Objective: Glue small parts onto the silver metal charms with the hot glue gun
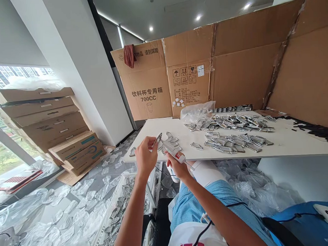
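My left hand [146, 156] pinches a small silver, oblong metal piece [159, 137] between thumb and fingertips, just above the table's front edge. My right hand [180, 167] is wrapped round a white squeeze tube [173, 150] with a red mark, its narrow end pointing up and left toward the metal piece. Whether the two touch, I cannot tell. Behind the tube lies a small group of similar metal pieces [170, 138]. One piece [196, 146] rests alone to the right, beside a larger pile of silver pieces [236, 142].
A crumpled clear bag [198, 113] and another metal pile [238, 122] lie farther back on the white table [153, 128]. Black strips [318, 129] lie at the right. Cardboard walls [240, 64] enclose the table. Below left stands a crate of metal pieces [116, 217] amid plastic wrappers [72, 219].
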### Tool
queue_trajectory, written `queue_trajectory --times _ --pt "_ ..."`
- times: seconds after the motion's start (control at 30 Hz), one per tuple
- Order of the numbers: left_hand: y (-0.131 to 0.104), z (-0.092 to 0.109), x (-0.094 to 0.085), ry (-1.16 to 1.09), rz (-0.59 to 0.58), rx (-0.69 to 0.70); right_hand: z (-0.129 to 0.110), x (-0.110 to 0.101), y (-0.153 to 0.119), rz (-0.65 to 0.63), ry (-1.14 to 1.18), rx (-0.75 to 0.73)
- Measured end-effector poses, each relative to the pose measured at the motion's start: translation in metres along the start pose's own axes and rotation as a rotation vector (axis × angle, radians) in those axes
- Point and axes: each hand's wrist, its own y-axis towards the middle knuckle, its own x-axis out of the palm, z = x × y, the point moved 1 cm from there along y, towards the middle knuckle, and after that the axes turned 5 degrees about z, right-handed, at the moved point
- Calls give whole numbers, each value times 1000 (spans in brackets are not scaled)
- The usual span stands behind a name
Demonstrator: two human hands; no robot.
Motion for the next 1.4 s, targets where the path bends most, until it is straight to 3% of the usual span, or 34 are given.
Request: queue_trajectory --times 0.27,0.47,0.57,0.7,0.87,1.17,1.4 --pt "6 -20 2 -139 4 -134 -15 1 -8 -25 30 -38" --pt "11 -26 -2 -366 70 -345 -18 2 -10 17 90 -63" --pt "12 -23 -4 -450 -9 -399 -13 2 -8 22 84 -51" --pt "13 -21 -5 -516 -78 -423 -5 3 -7 5 90 -75" --pt "11 -23 -3 -549 -39 -458 6 7 -5 19 107 -84" --pt "11 -25 -5 -393 -27 -402 7 8 -6 24 52 -13" --pt "10 -24 -3 -397 -23 -410 9 8 -7 44 -50 -70"
